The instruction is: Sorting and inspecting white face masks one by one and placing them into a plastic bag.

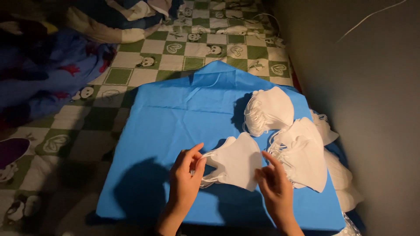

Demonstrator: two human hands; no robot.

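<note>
White folded face mask, held flat just above blue cloth sheet, front centre. Left hand pinching ear-loop end, fingers closed narrow on it; right hand gripping opposite edge between thumb and fingertips, apparently to keep mask spread and taut. Stacked white masks just right, second stack touching held mask's far side, crowding right hand. More masks spilling off sheet toward grey wall. Green-and-white checked bedsheet beneath; crumpled blue blanket far left, well apart.
</note>
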